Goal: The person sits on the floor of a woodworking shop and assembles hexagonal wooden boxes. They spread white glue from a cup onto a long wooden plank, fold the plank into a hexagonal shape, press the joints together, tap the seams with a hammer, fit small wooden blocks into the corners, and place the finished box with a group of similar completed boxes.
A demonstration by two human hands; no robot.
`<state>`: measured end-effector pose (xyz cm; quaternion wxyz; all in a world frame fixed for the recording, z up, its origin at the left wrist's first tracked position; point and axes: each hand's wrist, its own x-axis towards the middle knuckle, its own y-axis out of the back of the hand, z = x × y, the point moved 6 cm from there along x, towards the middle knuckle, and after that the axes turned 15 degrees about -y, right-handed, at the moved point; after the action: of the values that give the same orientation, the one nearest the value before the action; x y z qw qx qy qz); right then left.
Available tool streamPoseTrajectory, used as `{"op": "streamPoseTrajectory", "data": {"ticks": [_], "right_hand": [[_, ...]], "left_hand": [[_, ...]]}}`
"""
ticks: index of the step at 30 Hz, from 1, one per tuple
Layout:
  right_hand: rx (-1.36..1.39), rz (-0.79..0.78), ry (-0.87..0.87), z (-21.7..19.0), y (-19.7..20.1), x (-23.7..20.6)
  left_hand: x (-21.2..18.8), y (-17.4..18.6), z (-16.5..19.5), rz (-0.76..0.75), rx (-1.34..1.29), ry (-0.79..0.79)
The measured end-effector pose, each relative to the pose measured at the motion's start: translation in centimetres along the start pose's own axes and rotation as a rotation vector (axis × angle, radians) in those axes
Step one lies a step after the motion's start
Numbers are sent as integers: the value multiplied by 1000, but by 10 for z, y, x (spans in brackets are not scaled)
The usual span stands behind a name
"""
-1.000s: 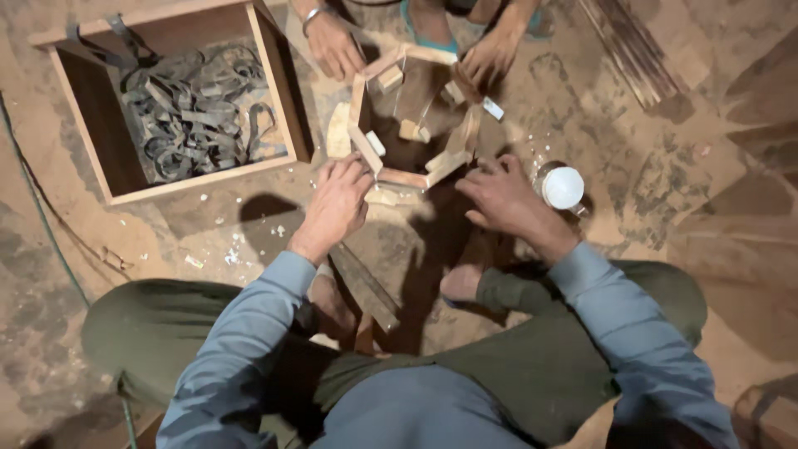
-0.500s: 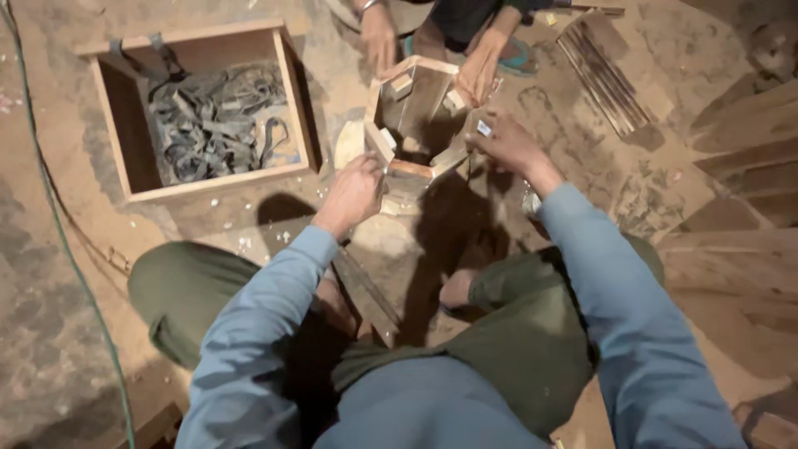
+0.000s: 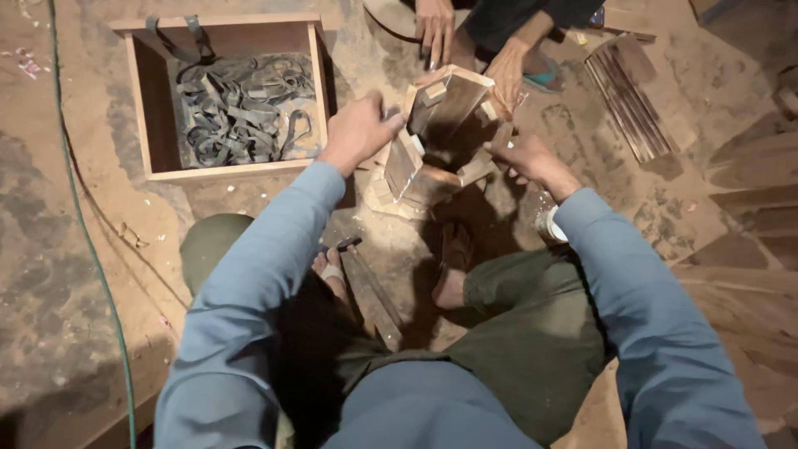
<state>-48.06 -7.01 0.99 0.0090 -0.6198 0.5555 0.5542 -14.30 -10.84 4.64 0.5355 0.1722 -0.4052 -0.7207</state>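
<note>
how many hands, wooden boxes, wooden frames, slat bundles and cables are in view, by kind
hands: 4, the person's left hand and right hand, plus a co-worker's two hands
open wooden box of dark straps: 1
angled wooden frame that all four hands hold: 1
bundle of wooden slats: 1
green cable: 1
total: 8

The angular hollow wooden frame of short glued slats (image 3: 445, 125) is hemmed in on most sides. Left of it stands an open wooden box of dark straps (image 3: 233, 100). Beyond it, a co-worker's two hands (image 3: 470, 50) block approach. Right of it, bare dusty floor (image 3: 598, 191) lies open up to a bundle of thin wooden strips (image 3: 632, 104).
</note>
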Motion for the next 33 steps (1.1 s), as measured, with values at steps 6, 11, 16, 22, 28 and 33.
{"op": "streamPoseTrajectory", "data": {"ticks": [6,11,16,22,28,33], "right_hand": [[92,145,374,-43,-5,0],[113,274,53,-36,-6,-3],[73,312,167,-37,0,-20],[166,368,497,-51,49,-72],[-49,351,1202,-122,30,-163],[-243,330,1057,-186,-30,-175]], "left_hand": [[38,-45,-16,-277,-32,126],[39,-48,-7,-32,79,-75],[33,-43,6,-31,59,-18],[22,34,50,161,89,-191],[-74,112,62,198,211,51],[-164,164,61,209,283,238]]}}
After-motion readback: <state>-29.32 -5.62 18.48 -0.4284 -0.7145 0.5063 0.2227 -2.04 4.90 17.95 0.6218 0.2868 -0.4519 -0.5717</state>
